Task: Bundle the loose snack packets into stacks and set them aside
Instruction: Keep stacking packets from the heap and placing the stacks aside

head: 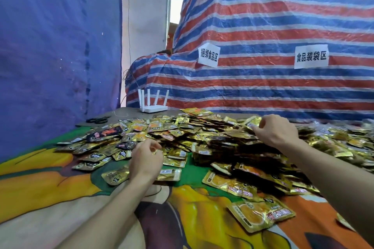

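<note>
Nearest me, one gold packet (261, 215) lies alone on the printed cloth (60, 188). Beyond it, my left hand (146, 159) hangs over the near edge of the packet heap (202, 133) with fingers curled; I cannot tell whether it holds anything. My right hand (277, 129) reaches farther in and pinches the edge of a top packet (252, 122). Behind the heap are scissors (98, 120) and a white router (153, 105), then a striped tarp (263, 26).

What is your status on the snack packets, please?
Right hand pinching a gold packet atop the heap. Left hand curled at its near edge, hold unclear. Packets loose, no bundles seen. Nothing blocking.
</note>
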The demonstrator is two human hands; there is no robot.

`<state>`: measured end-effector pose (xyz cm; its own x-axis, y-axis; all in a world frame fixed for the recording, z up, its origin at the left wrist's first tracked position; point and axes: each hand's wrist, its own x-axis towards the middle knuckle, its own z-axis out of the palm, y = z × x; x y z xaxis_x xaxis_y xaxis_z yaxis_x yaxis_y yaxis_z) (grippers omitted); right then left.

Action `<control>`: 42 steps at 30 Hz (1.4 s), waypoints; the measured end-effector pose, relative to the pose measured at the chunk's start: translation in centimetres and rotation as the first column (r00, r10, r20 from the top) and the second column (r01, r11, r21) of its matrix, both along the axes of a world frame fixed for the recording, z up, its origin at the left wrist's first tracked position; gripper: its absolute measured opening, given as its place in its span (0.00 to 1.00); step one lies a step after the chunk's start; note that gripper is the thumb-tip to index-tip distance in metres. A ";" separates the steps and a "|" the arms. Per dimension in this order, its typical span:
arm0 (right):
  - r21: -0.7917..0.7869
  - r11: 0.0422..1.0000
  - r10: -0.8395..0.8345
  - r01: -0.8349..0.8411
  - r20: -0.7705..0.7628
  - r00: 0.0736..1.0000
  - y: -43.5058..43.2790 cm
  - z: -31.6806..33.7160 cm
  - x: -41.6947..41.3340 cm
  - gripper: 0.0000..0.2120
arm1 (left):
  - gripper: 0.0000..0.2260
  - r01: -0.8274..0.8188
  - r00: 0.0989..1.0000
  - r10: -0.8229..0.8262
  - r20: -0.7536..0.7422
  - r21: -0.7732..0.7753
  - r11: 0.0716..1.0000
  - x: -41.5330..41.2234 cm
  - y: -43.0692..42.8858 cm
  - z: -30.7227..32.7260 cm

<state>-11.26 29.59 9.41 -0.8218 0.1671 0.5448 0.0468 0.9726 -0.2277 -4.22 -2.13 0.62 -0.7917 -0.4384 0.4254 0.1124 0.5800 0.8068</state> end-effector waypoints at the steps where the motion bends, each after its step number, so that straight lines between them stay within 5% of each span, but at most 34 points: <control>1: -0.004 1.000 -0.007 0.007 0.015 1.000 -0.1 0.2 0.1 0.19 | 0.08 0.002 1.000 -0.002 0.009 -0.001 1.000 0.1 0.1 0.0; 5: 0.055 0.998 0.033 -0.024 -0.168 0.985 -2.1 0.8 0.9 0.16 | 0.12 0.002 0.999 -0.001 0.049 -0.022 1.000 0.2 0.3 -0.1; 9: 0.033 0.922 0.382 -0.386 -0.252 0.889 -7.6 0.8 2.3 0.14 | 0.13 -0.020 0.989 0.048 0.138 -0.200 0.980 -0.2 -0.3 -0.6; 15: 0.024 0.741 0.670 -0.671 0.029 0.741 -17.8 -2.3 0.9 0.21 | 0.11 -0.020 0.952 0.176 0.252 -0.521 0.853 -2.8 -5.2 1.0; 20: 0.053 0.806 0.570 -0.589 0.196 0.798 -22.4 -5.4 -3.8 0.33 | 0.28 0.126 0.892 0.179 0.416 -0.608 0.784 -5.8 -9.6 0.5; 23: 0.040 0.852 0.494 -0.522 0.273 0.826 -23.3 -6.5 -6.5 0.39 | 0.33 0.229 0.831 0.100 0.547 -0.502 0.834 -7.1 -10.5 -0.5; 26: -0.052 0.904 0.417 -0.424 0.328 0.848 -23.8 -7.1 -8.1 0.39 | 0.26 0.191 0.857 0.133 0.497 -0.547 0.815 -7.8 -10.1 -1.2; 32: 0.163 0.944 0.267 -0.287 0.136 0.954 -24.5 -7.6 -8.8 0.15 | 0.19 0.105 0.916 0.284 0.282 -0.853 0.512 -7.2 -8.8 -1.5; 37: 0.151 0.913 0.375 -0.379 0.058 0.925 -24.0 -6.6 -6.9 0.10 | 0.22 -0.008 0.961 0.231 0.152 -0.820 0.572 -6.2 -9.0 -1.0; 42: -0.138 0.848 0.519 -0.511 0.026 0.854 -23.7 -3.8 -3.9 0.13 | 0.21 -0.195 0.980 0.177 -0.092 -0.624 0.757 -4.4 -8.6 0.4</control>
